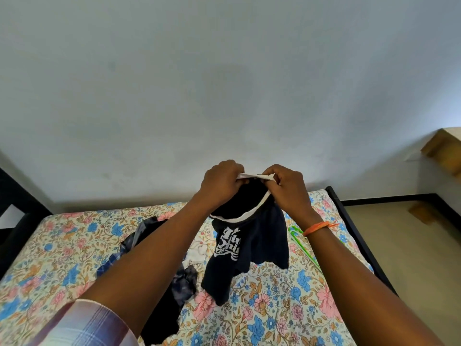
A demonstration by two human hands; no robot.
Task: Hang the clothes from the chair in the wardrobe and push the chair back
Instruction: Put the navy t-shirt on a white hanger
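A dark navy T-shirt (pixel 252 248) with a white collar and a white print hangs in the air above the bed. My left hand (pixel 220 182) and my right hand (pixel 287 188) both pinch its white collar, close together, stretching the neck opening. Under my left arm a heap of dark and blue-checked clothes (pixel 172 283) lies on the bed. A green hanger (pixel 303 242) lies on the sheet below my right wrist, partly hidden by it. No chair or wardrobe is in view.
The bed has a floral sheet (pixel 274 308) and a black frame (pixel 359 236) along its right side. A plain wall stands behind it. Beige floor (pixel 411 258) lies to the right, with wooden steps (pixel 441 151) at the far right.
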